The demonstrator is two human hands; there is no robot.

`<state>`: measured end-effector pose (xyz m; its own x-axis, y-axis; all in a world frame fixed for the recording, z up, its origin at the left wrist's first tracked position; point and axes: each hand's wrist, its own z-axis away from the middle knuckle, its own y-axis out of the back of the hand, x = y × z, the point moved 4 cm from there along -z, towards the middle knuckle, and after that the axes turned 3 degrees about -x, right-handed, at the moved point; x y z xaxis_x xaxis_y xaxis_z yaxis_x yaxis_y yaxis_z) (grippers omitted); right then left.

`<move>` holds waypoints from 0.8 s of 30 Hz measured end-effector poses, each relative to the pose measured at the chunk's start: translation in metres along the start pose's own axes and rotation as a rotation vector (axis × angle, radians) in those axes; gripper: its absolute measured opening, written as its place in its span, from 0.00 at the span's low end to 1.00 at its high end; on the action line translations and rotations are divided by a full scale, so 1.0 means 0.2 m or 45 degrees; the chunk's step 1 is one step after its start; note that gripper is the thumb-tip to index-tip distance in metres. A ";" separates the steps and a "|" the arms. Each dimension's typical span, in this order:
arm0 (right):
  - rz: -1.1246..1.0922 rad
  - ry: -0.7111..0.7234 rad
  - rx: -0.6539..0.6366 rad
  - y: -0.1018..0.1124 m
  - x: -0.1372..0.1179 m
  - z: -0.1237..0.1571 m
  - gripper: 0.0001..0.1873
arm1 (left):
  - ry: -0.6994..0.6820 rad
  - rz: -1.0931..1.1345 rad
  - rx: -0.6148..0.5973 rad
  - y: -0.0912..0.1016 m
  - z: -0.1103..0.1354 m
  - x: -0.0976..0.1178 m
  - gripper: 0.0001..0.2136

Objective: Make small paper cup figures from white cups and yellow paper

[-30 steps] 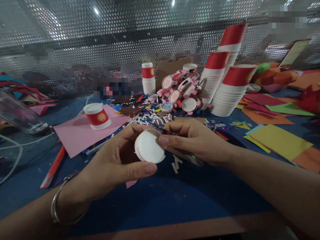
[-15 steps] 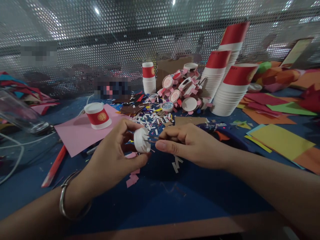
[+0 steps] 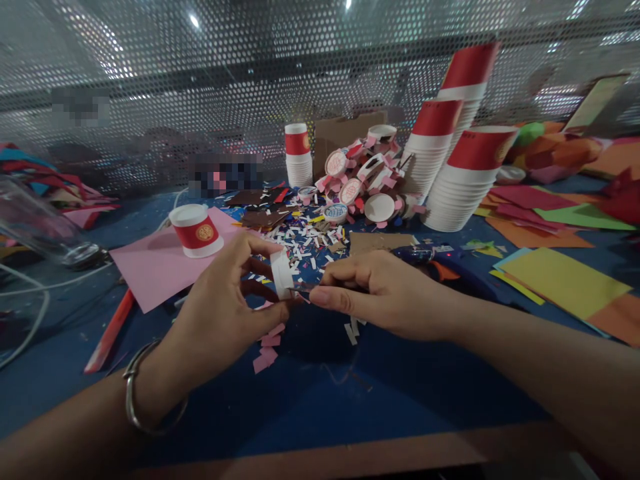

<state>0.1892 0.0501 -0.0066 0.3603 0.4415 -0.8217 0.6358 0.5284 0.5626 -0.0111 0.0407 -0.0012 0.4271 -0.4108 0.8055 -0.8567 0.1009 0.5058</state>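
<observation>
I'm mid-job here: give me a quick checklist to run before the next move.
1. Left hand gripping the white paper piece: ok.
2. Right hand holding the thin tool: ok.
3. Tool tip clear of the left fingers: cannot tell; they sit close in view.
4. Space below the hands free of pink scraps: not ok, several lie there.
5. Red-and-white cup standing on the pink sheet: ok.

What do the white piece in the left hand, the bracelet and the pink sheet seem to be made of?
White piece in the left hand: probably paper or card; matte, pale wall without strong shine, though plastic isn't ruled out.
Bracelet: seemingly polished metal; silvery, with bright highlights.
Pink sheet: likely paper or thin card; flat, dull, straight-edged.
</observation>
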 end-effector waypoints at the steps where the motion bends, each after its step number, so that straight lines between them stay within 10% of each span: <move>1: -0.002 -0.004 0.002 0.00 0.00 0.00 0.25 | -0.002 -0.014 0.006 0.00 0.00 0.00 0.22; 24: 0.035 -0.018 -0.009 -0.01 0.00 0.00 0.25 | -0.034 -0.192 0.032 0.01 0.02 0.02 0.22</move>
<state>0.1884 0.0502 -0.0077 0.3874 0.4459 -0.8069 0.6208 0.5209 0.5859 -0.0133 0.0359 0.0018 0.5441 -0.4435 0.7122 -0.7904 0.0136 0.6124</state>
